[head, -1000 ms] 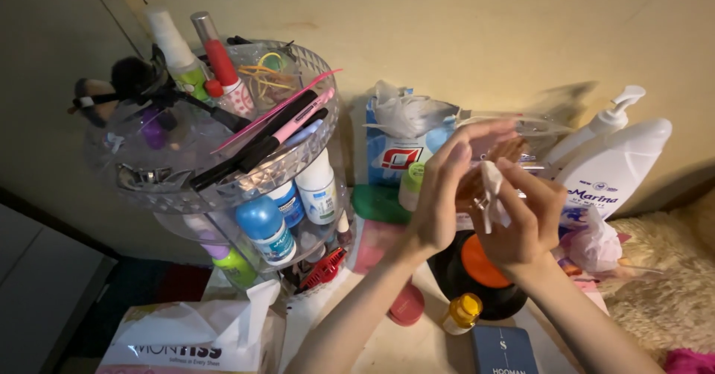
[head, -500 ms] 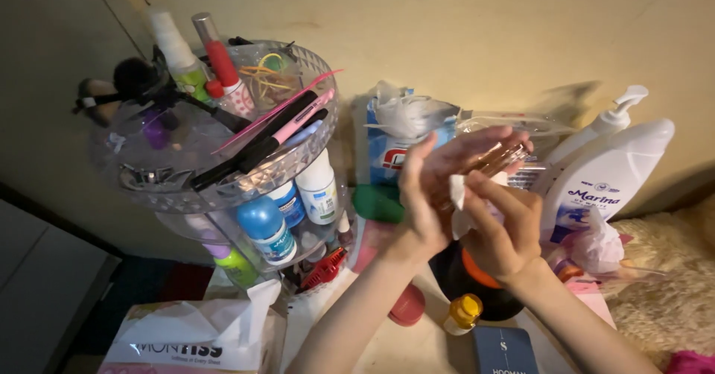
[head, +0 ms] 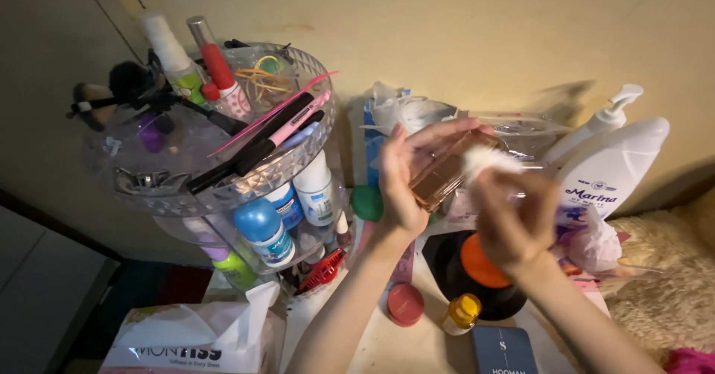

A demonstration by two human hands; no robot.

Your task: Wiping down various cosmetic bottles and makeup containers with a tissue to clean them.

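A: At the left of the cluttered table (head: 372, 344), what stands by?

B: A clear two-tier organiser (head: 208, 158) packed with brushes, pens and small bottles; a tissue box (head: 194, 340) in front of it. Neither is touched.

A: Centre, then. Left hand (head: 406, 184)?

B: Raised, fingers wrapped around a flat amber glass bottle (head: 441, 179), gripping it by its edges and holding it tilted in the air above the table, in front of the wall.

A: Right hand (head: 514, 221)?

B: Fingers pinched on a white wad of tissue (head: 488, 162), which is pressed against the upper end of the bottle. The hand is blurred, so the exact finger placement is uncertain.

A: Progress?

B: Judgement only: wiping of the bottle is under way. The tissue sits at one end; the broad face toward the camera looks uncovered. Whether it is already clean cannot be told.

A: Further right?

B: A round black dish with an orange lid (head: 480, 262) below the hands, a white pump bottle (head: 611, 165) against the wall, and a crumpled tissue (head: 594, 243) beside it.
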